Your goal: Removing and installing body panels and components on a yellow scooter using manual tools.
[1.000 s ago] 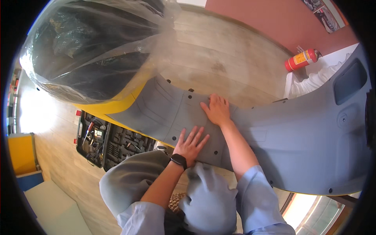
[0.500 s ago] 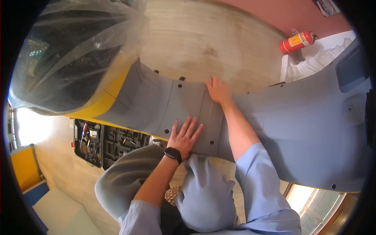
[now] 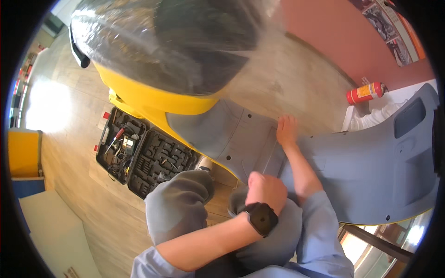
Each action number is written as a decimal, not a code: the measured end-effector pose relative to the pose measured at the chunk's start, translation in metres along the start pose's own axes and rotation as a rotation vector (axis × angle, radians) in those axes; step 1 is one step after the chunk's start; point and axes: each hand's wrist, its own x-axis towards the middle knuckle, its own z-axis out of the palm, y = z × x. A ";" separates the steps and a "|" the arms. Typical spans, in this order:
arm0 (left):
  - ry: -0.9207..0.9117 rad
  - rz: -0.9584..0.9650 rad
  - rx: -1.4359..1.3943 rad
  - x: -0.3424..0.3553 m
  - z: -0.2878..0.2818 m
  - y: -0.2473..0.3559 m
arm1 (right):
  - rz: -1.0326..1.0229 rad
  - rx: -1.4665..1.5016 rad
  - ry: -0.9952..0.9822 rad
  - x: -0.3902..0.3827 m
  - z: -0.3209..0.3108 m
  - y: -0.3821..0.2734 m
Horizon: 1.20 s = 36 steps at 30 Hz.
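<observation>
A grey plastic floor panel belongs to a yellow scooter-like vehicle and runs across in front of me. My right hand is at its far edge, with fingers bent together over that edge; the fingertips are blurred. Above the panel's near edge, my left hand is closed in a fist, its thumb side up. Anything inside that fist is hidden. My left wrist wears a black watch. Dark round holes or fasteners show along both sides of the panel.
Clear plastic film covers the dark seat above the yellow body. On the wooden floor lies an opened black tool case with a screwdriver in its left half. A red fire extinguisher is at the far right, by the reddish wall.
My left hand has lifted off the panel, where it lay spread, and closed to the right. My right hand stays at the far edge. The view has swung left.
</observation>
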 end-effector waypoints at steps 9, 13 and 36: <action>-0.131 0.026 0.239 -0.022 0.072 0.031 | -0.416 0.344 -0.711 0.033 -0.140 -0.182; -0.125 0.057 0.219 -0.009 0.082 0.056 | -0.443 0.302 -0.707 0.003 -0.111 -0.181; -0.323 0.083 0.370 0.003 0.111 0.082 | -0.233 0.428 -0.966 0.004 -0.088 -0.183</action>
